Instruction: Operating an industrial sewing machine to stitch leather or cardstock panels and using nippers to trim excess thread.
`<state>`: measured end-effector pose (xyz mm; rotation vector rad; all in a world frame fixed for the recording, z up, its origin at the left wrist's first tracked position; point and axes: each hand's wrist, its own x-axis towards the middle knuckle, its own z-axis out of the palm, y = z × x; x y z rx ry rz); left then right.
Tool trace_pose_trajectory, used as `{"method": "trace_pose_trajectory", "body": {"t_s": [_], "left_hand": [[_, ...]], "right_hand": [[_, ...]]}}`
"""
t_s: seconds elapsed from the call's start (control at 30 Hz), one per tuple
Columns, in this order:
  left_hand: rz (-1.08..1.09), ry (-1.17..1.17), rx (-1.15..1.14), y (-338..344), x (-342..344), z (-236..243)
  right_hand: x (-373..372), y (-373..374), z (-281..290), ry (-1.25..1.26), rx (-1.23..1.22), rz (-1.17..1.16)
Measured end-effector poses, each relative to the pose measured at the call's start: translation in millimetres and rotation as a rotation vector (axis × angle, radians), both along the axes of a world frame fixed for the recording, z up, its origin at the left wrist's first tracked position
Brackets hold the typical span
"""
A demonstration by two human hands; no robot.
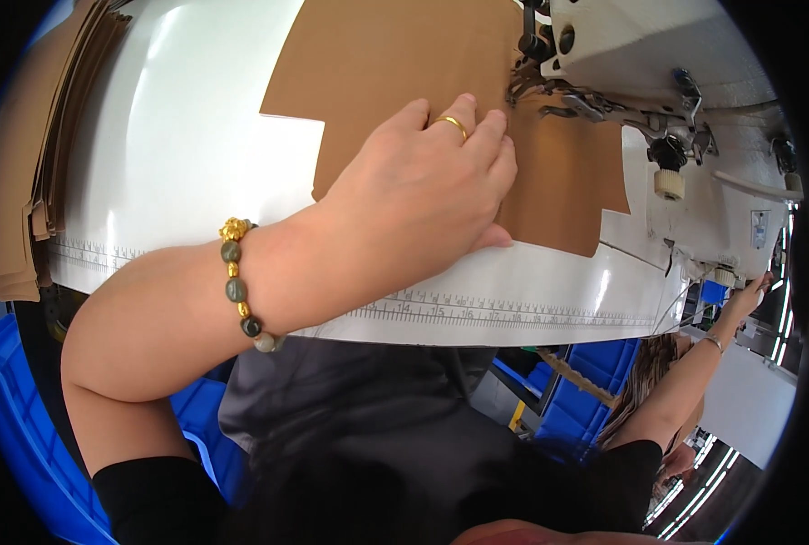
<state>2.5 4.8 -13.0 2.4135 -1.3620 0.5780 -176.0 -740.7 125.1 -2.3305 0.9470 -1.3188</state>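
Observation:
My left hand (441,168) lies flat, palm down, on a brown flat panel (382,68) with notched corners. Its fingers stretch forward, a gold ring on one and a beaded bracelet at the wrist. Just beyond the fingertips, the sewing machine's presser foot area (527,86) stands over the panel; metal guide parts (595,107) cover some of it. Far off to the right, my right hand (751,295) is raised beside the machine, near a small blue piece (715,292). Its fingers are too small to read, so whether they grip anything cannot be made out.
A stack of brown panels (23,173) sits on the white table (196,173) at the left. A printed ruler strip (513,313) runs along the near edge. Blue crates (23,436) stand below. Another person's patterned clothing (645,386) shows at the lower right.

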Motion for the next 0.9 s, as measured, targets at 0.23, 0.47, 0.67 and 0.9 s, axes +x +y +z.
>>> {"method": "trace_pose_trajectory", "body": {"t_s": [0.23,0.47,0.67,0.9], "left_hand": [[0.000,0.002,0.005,-0.9,-0.5,0.8],[-0.019,0.013,0.015,0.5,1.0,1.3],[-0.028,0.015,0.022,1.2,1.1,2.8],[-0.010,0.011,0.033,0.5,0.5,4.0]], "right_hand": [[3.6,24.8,-21.1,-0.031,0.001,-0.090],[4.1,28.8,-23.7,-0.107,0.036,-0.068],[2.0,25.7,-20.2,-0.107,0.070,-0.089],[6.4,42.5,-34.0,-0.136,0.105,-0.027]]}}
